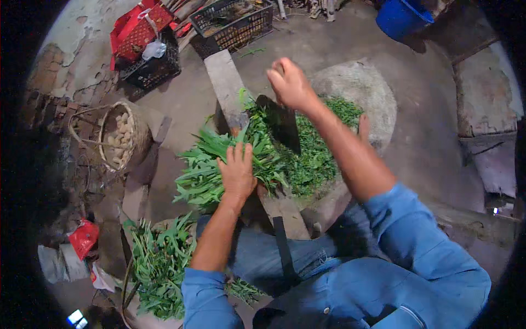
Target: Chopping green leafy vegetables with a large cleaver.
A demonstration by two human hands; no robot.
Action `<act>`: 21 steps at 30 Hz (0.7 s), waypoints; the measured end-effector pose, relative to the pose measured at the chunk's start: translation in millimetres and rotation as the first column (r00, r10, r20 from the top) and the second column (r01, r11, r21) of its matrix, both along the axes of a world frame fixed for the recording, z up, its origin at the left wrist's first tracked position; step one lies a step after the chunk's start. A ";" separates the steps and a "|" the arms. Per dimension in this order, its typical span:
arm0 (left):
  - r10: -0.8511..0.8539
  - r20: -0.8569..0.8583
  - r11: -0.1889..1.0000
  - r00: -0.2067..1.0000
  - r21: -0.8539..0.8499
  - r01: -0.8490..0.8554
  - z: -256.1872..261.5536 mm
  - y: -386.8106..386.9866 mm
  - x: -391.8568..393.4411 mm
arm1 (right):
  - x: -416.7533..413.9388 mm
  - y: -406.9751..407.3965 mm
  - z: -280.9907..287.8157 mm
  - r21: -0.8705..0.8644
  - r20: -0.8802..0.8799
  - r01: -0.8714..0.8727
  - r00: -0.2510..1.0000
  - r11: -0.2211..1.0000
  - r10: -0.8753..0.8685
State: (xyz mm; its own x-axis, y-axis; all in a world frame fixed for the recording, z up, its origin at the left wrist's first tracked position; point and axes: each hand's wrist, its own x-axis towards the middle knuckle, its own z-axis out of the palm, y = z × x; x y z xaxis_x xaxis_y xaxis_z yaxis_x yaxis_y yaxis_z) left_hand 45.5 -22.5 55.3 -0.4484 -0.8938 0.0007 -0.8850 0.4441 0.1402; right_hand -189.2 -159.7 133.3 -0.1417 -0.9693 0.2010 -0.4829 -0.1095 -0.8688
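Note:
My left hand [237, 170] presses, fingers spread, on a bunch of long leafy greens [201, 170] lying across a narrow wooden plank [224, 78]. My right hand [292, 84] is raised above the far side of the plank, closed in a fist. Just below it stands a broad dark chopping blade [283, 123], at the cut edge of the bunch; its handle is hidden in my fist. To the right of the blade, chopped greens [314, 164] are heaped on a pale round mat or sack [367, 88].
More uncut greens [160, 263] fill a basket by my left arm. A woven basket of pale lumpy items [137, 135] is at the left. Black plastic crates [242, 35] and a red bag [137, 37] stand at the back, a blue bucket [400, 20] at the back right.

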 end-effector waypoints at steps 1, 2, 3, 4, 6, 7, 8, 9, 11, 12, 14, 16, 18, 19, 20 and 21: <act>0.015 0.024 1.000 1.000 0.001 -0.015 -1.6 4.4 5.2 | 7.8 -25.9 11.8 0.106 0.042 -0.063 0.997 0.992 0.059; 0.026 0.062 0.999 0.998 -0.032 -0.024 -8.3 8.1 9.0 | 14.3 -47.5 24.3 0.205 0.080 -0.126 0.991 0.971 0.111; 0.029 0.093 0.997 0.995 -0.070 -0.023 -11.2 7.7 7.7 | 16.0 -64.1 27.4 0.195 0.089 -0.131 0.989 0.972 0.115; 0.019 0.116 0.998 0.993 -0.069 -0.011 -9.2 7.7 1.5 | 14.3 -75.7 28.5 0.264 0.166 -0.195 0.974 0.945 0.155; -0.014 0.103 0.998 0.995 -0.056 0.020 -3.9 -6.6 -12.3 | 5.5 -89.3 23.1 0.269 0.228 -0.230 0.959 0.935 0.170; -0.034 0.098 0.999 0.995 -0.034 0.037 1.1 -14.7 -14.6 | 8.1 -89.4 24.9 0.265 0.233 -0.232 0.957 0.936 0.171; -0.055 0.112 0.995 0.992 -0.072 0.064 6.1 -25.6 -19.3 | 7.6 -88.6 27.5 0.290 0.222 -0.210 0.964 0.934 0.147; -0.063 0.110 0.995 0.992 -0.073 0.071 8.8 -35.0 -23.1 | 6.5 -85.1 29.4 0.318 0.208 -0.182 0.971 0.930 0.119; -0.011 0.175 1.000 0.984 0.017 0.008 11.1 -43.1 -29.2 | 2.7 -52.2 11.2 0.144 0.061 -0.082 0.995 0.986 0.074; -0.015 0.171 1.000 0.985 0.027 0.010 13.0 -40.5 -26.9 | 3.6 -24.6 1.0 -0.047 -0.073 -0.014 0.997 0.999 0.011; 0.058 0.186 0.997 0.981 -0.057 -0.048 -2.9 -29.2 -0.8 | 34.2 55.6 -16.8 -0.130 0.053 0.055 0.997 0.990 -0.048; 0.084 0.157 0.996 0.984 -0.044 -0.078 0.0 -28.5 -7.7 | 38.3 125.4 -41.1 -0.097 0.114 0.068 0.992 0.993 -0.057; 0.063 0.130 0.997 0.990 -0.049 -0.057 2.3 -24.1 -16.5 | 30.6 131.9 -41.2 0.033 0.182 0.057 0.981 0.998 -0.062; 0.038 0.119 0.998 0.992 -0.061 -0.031 2.9 -24.0 -14.7 | 29.3 118.0 -35.0 0.029 0.165 0.042 0.985 0.999 -0.046; 0.038 0.125 0.998 0.991 -0.060 -0.031 3.4 -19.8 -12.8 | 25.7 91.1 -29.0 -0.061 0.094 0.061 0.994 0.996 -0.055; 0.020 0.133 0.993 0.991 -0.119 -0.004 3.9 -12.4 -17.9 | 12.8 56.4 -21.5 -0.151 0.017 0.078 0.997 0.986 -0.076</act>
State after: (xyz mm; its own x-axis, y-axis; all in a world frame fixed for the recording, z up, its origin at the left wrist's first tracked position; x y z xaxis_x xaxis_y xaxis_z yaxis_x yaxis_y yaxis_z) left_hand 27.6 -34.9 59.2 -0.4411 -0.8962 0.0476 -0.8974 0.4399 -0.0332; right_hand -176.4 -103.3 111.8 -0.2179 -0.9140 0.3423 -0.4852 -0.2029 -0.8506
